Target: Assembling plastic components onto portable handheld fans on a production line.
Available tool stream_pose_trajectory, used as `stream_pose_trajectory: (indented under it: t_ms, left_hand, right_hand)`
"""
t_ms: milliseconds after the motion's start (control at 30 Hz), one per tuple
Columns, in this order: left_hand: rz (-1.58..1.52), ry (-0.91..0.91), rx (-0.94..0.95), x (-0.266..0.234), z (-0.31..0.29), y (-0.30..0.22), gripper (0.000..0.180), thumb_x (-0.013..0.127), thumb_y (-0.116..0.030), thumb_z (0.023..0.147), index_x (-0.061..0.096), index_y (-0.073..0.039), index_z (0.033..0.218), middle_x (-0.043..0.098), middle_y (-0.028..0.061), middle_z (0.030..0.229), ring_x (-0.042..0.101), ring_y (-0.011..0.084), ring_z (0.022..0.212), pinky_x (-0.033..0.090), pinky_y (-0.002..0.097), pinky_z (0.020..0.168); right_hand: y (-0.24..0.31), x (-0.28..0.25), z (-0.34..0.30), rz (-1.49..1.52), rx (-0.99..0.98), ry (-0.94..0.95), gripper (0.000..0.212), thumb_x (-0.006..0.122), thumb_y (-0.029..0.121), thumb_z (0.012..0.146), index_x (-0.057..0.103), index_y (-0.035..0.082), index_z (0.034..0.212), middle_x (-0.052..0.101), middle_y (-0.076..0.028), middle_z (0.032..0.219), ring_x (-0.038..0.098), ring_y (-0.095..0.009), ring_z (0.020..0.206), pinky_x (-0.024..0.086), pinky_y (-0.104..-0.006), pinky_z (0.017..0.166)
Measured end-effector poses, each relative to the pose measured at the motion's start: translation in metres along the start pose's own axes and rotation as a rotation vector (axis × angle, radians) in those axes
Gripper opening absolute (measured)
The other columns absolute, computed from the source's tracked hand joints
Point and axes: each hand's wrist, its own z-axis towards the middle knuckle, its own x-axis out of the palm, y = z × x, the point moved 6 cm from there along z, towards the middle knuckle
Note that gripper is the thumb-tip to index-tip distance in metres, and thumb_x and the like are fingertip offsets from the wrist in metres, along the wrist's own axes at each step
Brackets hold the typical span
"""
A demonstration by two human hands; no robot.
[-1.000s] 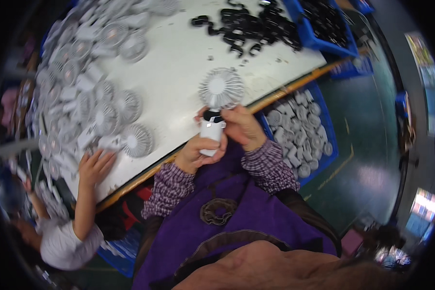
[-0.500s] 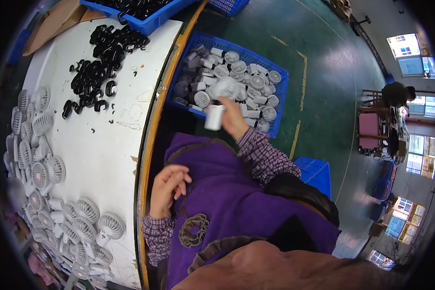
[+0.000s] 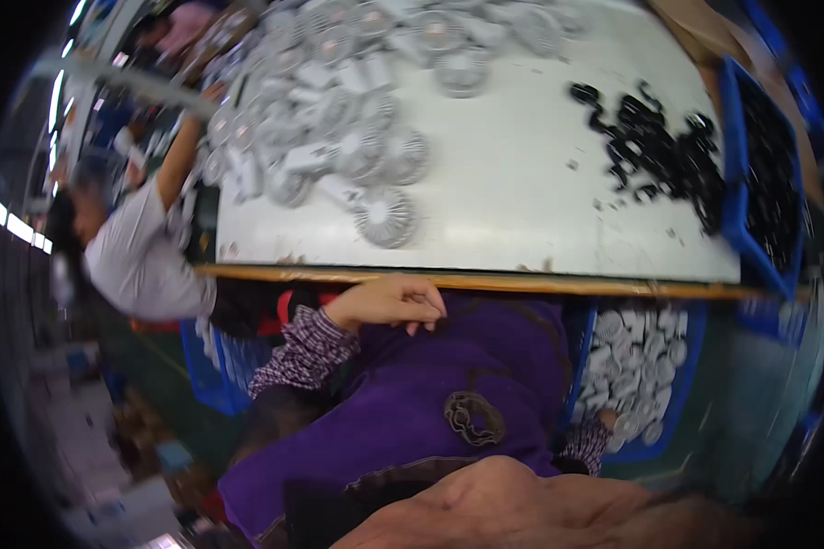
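Note:
My left hand (image 3: 392, 304) hovers at the table's front edge above my purple apron (image 3: 485, 366). Its fingers are loosely curled and a little apart, with nothing visible in them. My right hand (image 3: 606, 420) is low on the right, at the near edge of a blue crate (image 3: 691, 366) full of white handheld fans (image 3: 626, 426). The fingers of that hand are mostly hidden, and whether they grip a fan is unclear. Ahead on the white table (image 3: 513, 201), many white handheld fans (image 3: 384, 216) lie piled toward the left.
Black curved pieces (image 3: 650, 146) are heaped on the table's right side, beside a blue bin (image 3: 734, 174) of similar pieces. At the left, a person in a white shirt (image 3: 146, 252) reaches toward the fans. Another blue crate (image 3: 203, 366) stands below that person.
The view has swung left, toward the table. My right hand, which held a white fan over the crate, is now lower at the crate's edge. My left hand remains loosely curled.

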Motion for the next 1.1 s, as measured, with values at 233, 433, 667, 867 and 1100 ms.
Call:
stream_pose_trajectory:
  t_ms: [233, 433, 667, 867, 1100]
  left_hand:
    - [0.874, -1.158, 0.502, -0.128, -0.120, 0.005, 0.035, 0.066, -0.007, 0.073, 0.061, -0.007, 0.108, 0.063, 0.0073, 0.103, 0.059, 0.0231, 0.098, 0.048, 0.0320, 0.075]
    - [1.433, -0.928, 0.400, -0.142, -0.064, -0.034, 0.047, 0.064, -0.007, 0.066, 0.058, -0.011, 0.112, 0.055, 0.0077, 0.112, 0.049, 0.0264, 0.111, 0.040, 0.0390, 0.082]
    - [1.026, -0.696, 0.623, -0.124, -0.030, -0.040, 0.044, 0.075, -0.020, 0.067, 0.050, -0.006, 0.100, 0.053, 0.0123, 0.091, 0.057, 0.0324, 0.082, 0.048, 0.0382, 0.067]
    - [0.912, -0.766, 0.941, -0.044, 0.016, -0.067, 0.045, 0.078, -0.016, 0.062, 0.051, -0.006, 0.097, 0.056, 0.0113, 0.078, 0.058, 0.0309, 0.070, 0.047, 0.0379, 0.059]
    - [0.400, -0.672, 0.808, -0.041, 0.035, -0.063, 0.048, 0.080, -0.035, 0.067, 0.058, -0.001, 0.092, 0.065, 0.0162, 0.077, 0.065, 0.0245, 0.065, 0.050, 0.0331, 0.060]
  right_hand:
    - [0.017, -0.062, 0.071, -1.678, 0.693, 0.069, 0.034, 0.068, 0.036, 0.077, 0.066, 0.005, 0.093, 0.066, -0.009, 0.098, 0.062, -0.025, 0.083, 0.052, -0.0355, 0.072]
    - [0.236, 0.078, 0.143, 0.209, 0.440, -0.725, 0.032, 0.060, 0.018, 0.086, 0.059, 0.002, 0.113, 0.062, -0.011, 0.105, 0.062, -0.025, 0.085, 0.052, -0.0362, 0.067]
    - [0.536, 0.140, 0.136, 0.107, -0.127, -0.801, 0.021, 0.059, 0.017, 0.090, 0.062, 0.000, 0.103, 0.065, -0.006, 0.091, 0.057, -0.009, 0.070, 0.046, -0.0216, 0.059]
    - [0.697, 0.326, 0.198, 0.185, -0.624, 0.066, 0.063, 0.068, 0.012, 0.076, 0.042, 0.000, 0.133, 0.056, -0.014, 0.115, 0.056, -0.022, 0.103, 0.045, -0.0316, 0.088]
    - [0.739, 0.327, 0.204, -0.047, -0.766, -0.114, 0.041, 0.075, 0.015, 0.073, 0.061, -0.001, 0.108, 0.060, -0.010, 0.083, 0.059, -0.017, 0.074, 0.046, -0.0266, 0.066]
